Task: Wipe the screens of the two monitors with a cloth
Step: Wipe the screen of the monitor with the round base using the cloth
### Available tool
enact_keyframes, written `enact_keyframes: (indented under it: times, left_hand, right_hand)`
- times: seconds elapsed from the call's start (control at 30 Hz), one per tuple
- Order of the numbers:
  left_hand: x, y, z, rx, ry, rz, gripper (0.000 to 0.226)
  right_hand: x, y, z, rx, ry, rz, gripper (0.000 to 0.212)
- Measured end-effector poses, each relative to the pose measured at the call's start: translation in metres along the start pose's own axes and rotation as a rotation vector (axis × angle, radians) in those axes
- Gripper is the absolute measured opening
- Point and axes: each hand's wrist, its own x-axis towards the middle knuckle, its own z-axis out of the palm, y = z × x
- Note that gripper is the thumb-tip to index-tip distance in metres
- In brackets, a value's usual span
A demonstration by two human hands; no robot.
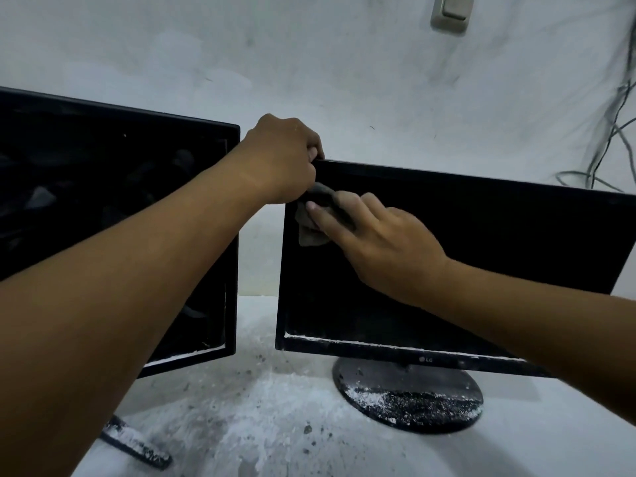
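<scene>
Two black monitors stand side by side on a dusty white surface. The left monitor (103, 208) is partly hidden by my left forearm. The right monitor (499, 256) has a round base (409, 397) speckled with white dust. My left hand (278, 156) grips the right monitor's top left corner. My right hand (375, 242) presses a small grey cloth (311, 232) flat against the upper left part of the right monitor's screen, fingers spread over it.
A white wall stands close behind the monitors, with a light switch (451, 12) at the top right and loose cables (605, 132) hanging at the far right. White dust and dark crumbs (261, 390) cover the surface in front. The left monitor's stand foot (137, 445) reaches forward.
</scene>
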Motion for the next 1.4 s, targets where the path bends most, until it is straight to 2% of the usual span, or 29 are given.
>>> enact_keyframes:
  times: [0.07,0.17,0.23,0.3,0.4,0.47,0.53,0.7,0.77,0.8,0.87,0.97,1.03,1.13,1.2,1.27,1.33,1.4]
  left_hand:
    - [-0.001,0.0,0.0,-0.004,-0.005,-0.001,0.029]
    - [-0.004,0.0,-0.002,-0.007,-0.011,0.001,0.03]
    - [-0.004,0.001,-0.002,-0.008,-0.006,0.005,0.03]
    - [-0.004,0.001,-0.002,-0.008,-0.004,0.003,0.03]
    - [-0.003,0.002,-0.001,0.005,0.005,0.004,0.029]
    - [-0.002,0.001,-0.001,0.016,0.012,0.005,0.029]
    - [-0.002,0.0,-0.001,0.021,0.002,0.002,0.03]
    - [-0.003,-0.002,-0.001,0.004,0.0,0.0,0.03]
    - [-0.003,0.0,-0.001,-0.006,0.006,0.0,0.03]
    - [-0.002,0.0,-0.001,-0.009,0.006,-0.001,0.03]
    - [-0.002,0.001,-0.001,-0.011,0.005,-0.003,0.03]
    - [-0.002,0.0,0.0,-0.014,0.012,0.0,0.029]
    - [-0.003,0.0,0.0,-0.016,0.011,-0.004,0.029]
    - [-0.004,-0.001,0.0,-0.022,0.007,-0.004,0.029]
    - [-0.005,-0.001,0.0,-0.03,0.009,0.003,0.029]
    - [-0.006,-0.003,0.0,-0.029,0.017,0.004,0.029]
    - [-0.005,-0.004,0.0,-0.011,0.029,0.014,0.029]
    - [-0.004,-0.006,0.001,0.008,0.038,0.026,0.029]
  right_hand:
    - [-0.018,-0.017,0.007,0.017,-0.034,-0.102,0.057]
    - [-0.054,-0.044,0.014,0.011,-0.219,-0.416,0.061]
    - [-0.061,-0.046,0.015,-0.011,-0.278,-0.488,0.062]
    - [-0.048,-0.037,0.013,0.013,-0.196,-0.396,0.057]
    - [-0.017,-0.025,0.007,0.036,-0.061,-0.071,0.058]
    - [-0.01,-0.028,0.008,0.055,-0.046,0.052,0.059]
    - [-0.017,-0.039,0.011,0.068,-0.064,-0.002,0.058]
    - [-0.053,-0.068,0.019,0.068,-0.294,-0.403,0.068]
    - [-0.048,-0.061,0.017,0.002,-0.269,-0.485,0.062]
    - [-0.04,-0.053,0.015,-0.01,-0.213,-0.456,0.057]
    - [-0.021,-0.036,0.011,0.005,-0.127,-0.284,0.055]
    - [-0.014,-0.027,0.01,0.0,-0.087,-0.095,0.058]
    - [-0.033,-0.039,0.015,-0.003,-0.131,-0.187,0.061]
    - [-0.071,-0.058,0.018,0.02,-0.301,-0.414,0.073]
    - [-0.078,-0.056,0.015,0.019,-0.354,-0.473,0.077]
    - [-0.064,-0.041,0.011,-0.001,-0.239,-0.453,0.064]
    - [-0.037,-0.017,0.006,-0.02,-0.076,-0.265,0.059]
    - [-0.019,0.001,0.001,-0.038,0.001,-0.085,0.058]
